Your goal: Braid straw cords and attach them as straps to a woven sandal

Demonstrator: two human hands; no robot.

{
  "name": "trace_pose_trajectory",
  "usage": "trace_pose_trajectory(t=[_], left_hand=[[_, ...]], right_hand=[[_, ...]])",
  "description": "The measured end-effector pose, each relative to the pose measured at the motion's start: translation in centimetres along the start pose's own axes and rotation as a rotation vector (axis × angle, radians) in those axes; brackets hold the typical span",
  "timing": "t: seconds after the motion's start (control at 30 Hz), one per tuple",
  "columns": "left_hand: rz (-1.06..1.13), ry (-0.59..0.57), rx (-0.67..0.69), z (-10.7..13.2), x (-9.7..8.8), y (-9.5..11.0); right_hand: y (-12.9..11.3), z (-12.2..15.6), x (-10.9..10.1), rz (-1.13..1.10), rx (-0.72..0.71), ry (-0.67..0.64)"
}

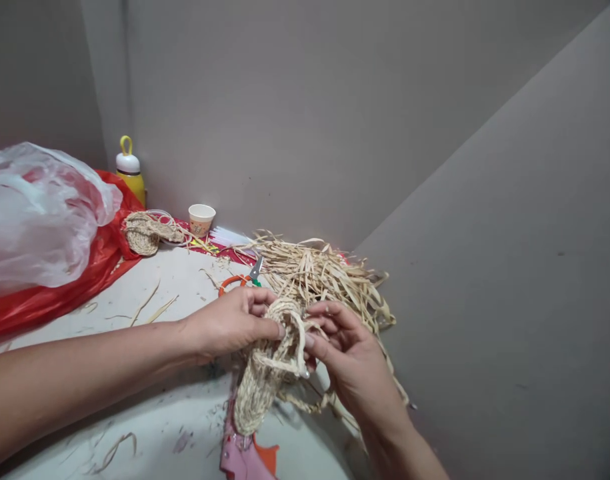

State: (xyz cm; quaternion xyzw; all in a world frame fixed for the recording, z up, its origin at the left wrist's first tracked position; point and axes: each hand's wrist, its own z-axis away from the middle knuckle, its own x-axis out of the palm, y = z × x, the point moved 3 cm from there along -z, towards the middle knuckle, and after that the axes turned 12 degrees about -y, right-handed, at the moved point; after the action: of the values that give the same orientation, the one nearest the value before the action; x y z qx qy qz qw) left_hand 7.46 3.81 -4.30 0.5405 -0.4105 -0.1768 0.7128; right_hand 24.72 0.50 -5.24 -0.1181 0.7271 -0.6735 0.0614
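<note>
My left hand (239, 325) is closed on a small braided straw slipper (257, 393), thumb at its opening and fingers behind it. The slipper is tilted, its long flat end pointing down toward me. My right hand (342, 343) is closed at the slipper's right edge, with a pale straw strip (315, 327) running in between thumb and fingers; the fingertips are partly hidden. A braided straw cord (305, 403) hangs below the slipper. Under it lies a pink glue gun (245, 460) with an orange trigger, its front part covered by the slipper.
Loose straw strips (325, 273) pile up behind my hands, beside orange-handled scissors (237, 281). Along the grey wall stand a paper cup (201, 220) and a yellow bottle (132, 175). Another braided straw piece (143, 235) lies by the plastic bags (39, 220) on the white table (185, 287).
</note>
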Motion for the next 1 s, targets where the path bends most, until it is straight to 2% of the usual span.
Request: trace_pose_trajectory(t=[0.23,0.5,0.87,1.0], left_hand=[[-0.002,-0.022,0.001,0.3,0.4,0.0],[-0.041,-0.048,0.025,0.4,0.8,0.1],[-0.082,-0.051,0.042,0.3,0.5,-0.3],[-0.057,-0.058,0.041,0.4,0.7,-0.1]], right_hand=[[-0.4,0.5,-0.1,0.088,-0.089,0.088],[-0.5,1.1,0.1,0.212,-0.094,0.171],[-0.1,1.2,-0.6,0.174,-0.050,0.181],[-0.6,1.2,-0.2,0.171,-0.088,0.228]])
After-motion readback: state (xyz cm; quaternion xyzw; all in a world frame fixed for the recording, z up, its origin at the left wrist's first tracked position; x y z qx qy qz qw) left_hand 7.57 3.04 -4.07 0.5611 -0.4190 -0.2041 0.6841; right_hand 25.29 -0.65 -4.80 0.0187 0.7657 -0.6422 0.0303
